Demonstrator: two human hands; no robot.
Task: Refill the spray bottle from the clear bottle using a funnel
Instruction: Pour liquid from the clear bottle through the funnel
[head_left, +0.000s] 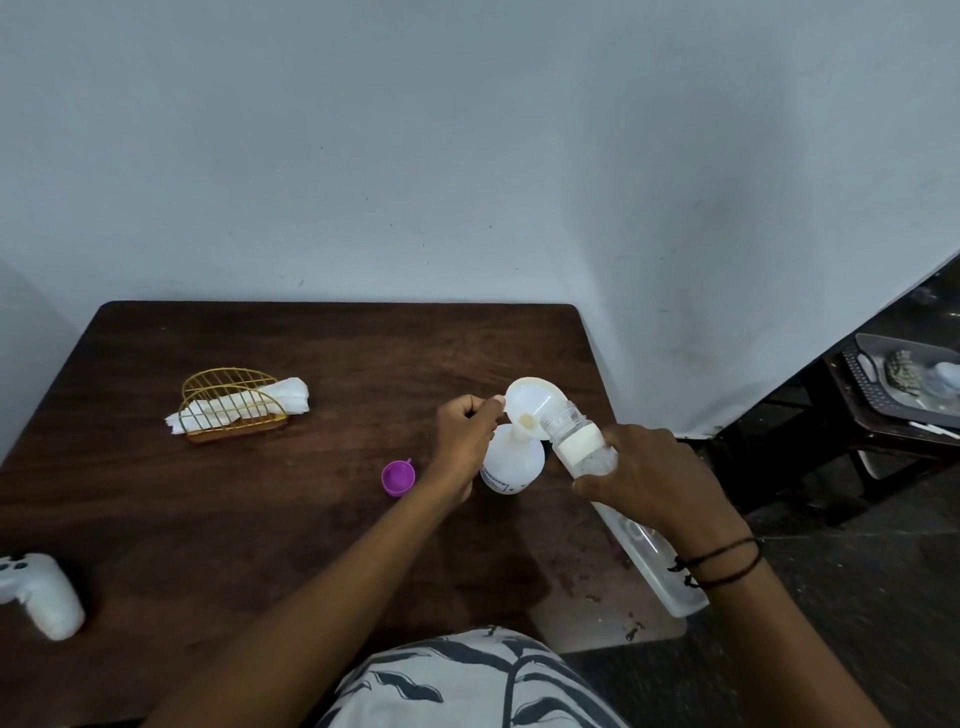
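Observation:
A white spray bottle body stands upright on the dark wooden table, its head off. A white funnel sits in its neck. My left hand pinches the funnel's rim tab. My right hand grips the long clear bottle, which is tilted steeply with its open mouth over the funnel's bowl. A purple cap lies on the table left of my left wrist. The white spray head lies at the table's left front edge.
A gold wire napkin holder with white tissue stands at the back left. The wall rises just behind the table. To the right, off the table, a dark stand carries a grey tray with items.

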